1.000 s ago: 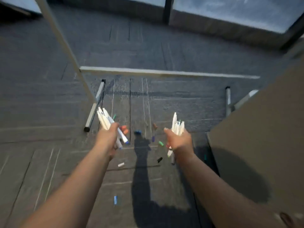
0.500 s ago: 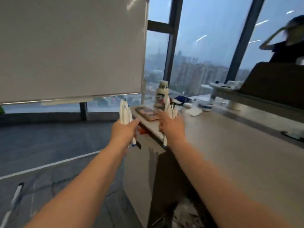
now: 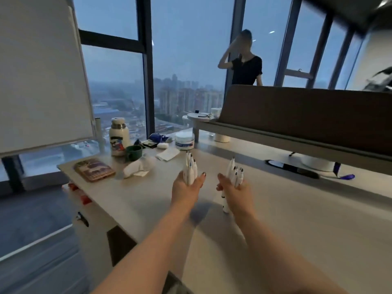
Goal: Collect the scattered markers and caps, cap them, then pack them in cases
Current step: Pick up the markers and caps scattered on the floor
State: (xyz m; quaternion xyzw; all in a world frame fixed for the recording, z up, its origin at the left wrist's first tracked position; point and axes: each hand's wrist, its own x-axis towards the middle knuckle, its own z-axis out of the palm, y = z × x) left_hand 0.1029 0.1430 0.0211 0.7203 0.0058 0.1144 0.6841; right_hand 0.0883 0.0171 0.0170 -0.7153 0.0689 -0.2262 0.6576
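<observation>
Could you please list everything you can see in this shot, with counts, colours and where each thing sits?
Desk: one, pale grey, under both hands.
Whiteboard: one, white, far left.
Flask: one, white, back of desk.
Mug: one, dark green, right of flask.
Tub: one, white and blue, behind the markers.
Tissues: crumpled, white, mid desk.
Flat case: one, brown patterned, desk's left corner.
Standing person: one, black top, by the window.
Left bundle of markers: several, white, uncapped.
Right bundle of markers: several, white, uncapped.
Left hand: gripping its bundle.
Right hand: gripping its bundle.
</observation>
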